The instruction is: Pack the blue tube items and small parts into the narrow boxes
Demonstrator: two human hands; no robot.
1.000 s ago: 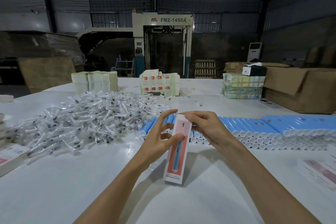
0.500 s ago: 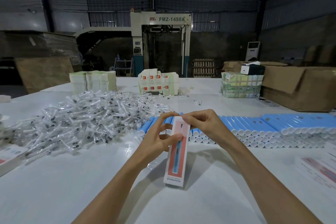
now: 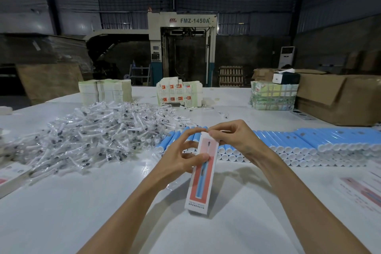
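A narrow white and red box (image 3: 199, 179) with a blue tube printed on its face is held above the white table (image 3: 61, 212). My left hand (image 3: 181, 154) grips its upper left side, thumb on the front face. My right hand (image 3: 233, 140) pinches the flap at the box's top end. Behind my hands lies a long stacked row of blue tubes with white caps (image 3: 309, 144). To the left spreads a large heap of small parts in clear wrappers (image 3: 99, 132).
Flat printed cartons lie at the left edge (image 3: 10, 175) and at the right edge (image 3: 365, 189). Stacks of flat boxes (image 3: 105, 90), (image 3: 179, 93) and a strapped bundle (image 3: 272, 97) stand at the back. A brown cardboard carton (image 3: 340, 99) sits far right.
My left fingertips have come up to the top of the box beside my right fingers. The box has stayed in about the same place.
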